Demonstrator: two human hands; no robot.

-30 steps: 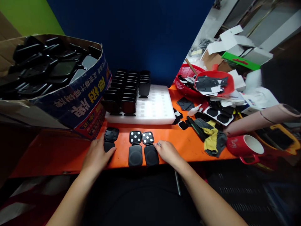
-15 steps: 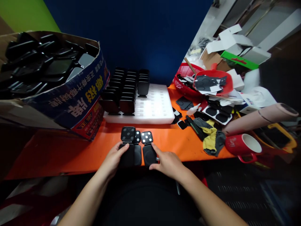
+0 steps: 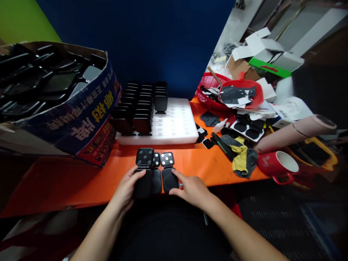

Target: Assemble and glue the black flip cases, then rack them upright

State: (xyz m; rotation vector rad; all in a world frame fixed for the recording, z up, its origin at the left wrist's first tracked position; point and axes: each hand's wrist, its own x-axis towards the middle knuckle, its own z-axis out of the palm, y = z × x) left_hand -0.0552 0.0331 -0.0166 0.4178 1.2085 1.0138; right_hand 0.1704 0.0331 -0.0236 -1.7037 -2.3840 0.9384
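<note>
My left hand (image 3: 126, 188) is closed round a black hinged case (image 3: 143, 183), its thumb lying on the near panel. The case stands open, with grey dots on its far panel. Partly behind it is a second hinged case (image 3: 156, 181) with light dots. My right hand (image 3: 193, 190) grips the right side of a third hinged case (image 3: 169, 181), index finger on top and thumb at the lower edge. Five pale dots show on that case's raised panel. A small shiny metal piece (image 3: 181, 185) shows by the right fingers; I cannot make out what it is.
Rows of black cases (image 3: 143, 125) stand in a white foam tray (image 3: 176, 137). A carton (image 3: 89, 105) of black cases is at left. Rightward lie a red basket (image 3: 202, 96), red dustpan (image 3: 259, 94), glove (image 3: 240, 168), red mug (image 3: 268, 166) and pinkish cylinder (image 3: 296, 136).
The whole view has shifted slightly, so most things appear farther left. Both hands keep nearly the same hold on the cases. The right index finger sits slightly farther onto its case.
</note>
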